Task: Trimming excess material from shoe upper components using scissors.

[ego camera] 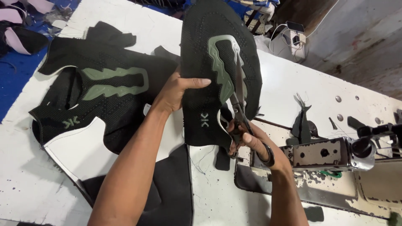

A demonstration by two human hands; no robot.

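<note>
From the head camera: left hand (pixel 178 93) pinches the black knit upper (pixel 213 75) upright over the table (pixel 293 83). Right hand (pixel 247 140) is clenched round scissors (pixel 238 98), blades at the green patch (pixel 222 62). Trimming looks underway; more uppers (pixel 100 92) lie piled left, apparently waiting.

Matt black knit cloth shoe upper (pixel 209 79), shiny metal scissors (pixel 239 100), worn white-painted table (pixel 293 88).

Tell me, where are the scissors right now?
In the head view the scissors are right of centre, held in the right hand, blades pointing up along the black knitted piece that the left hand holds.
</note>
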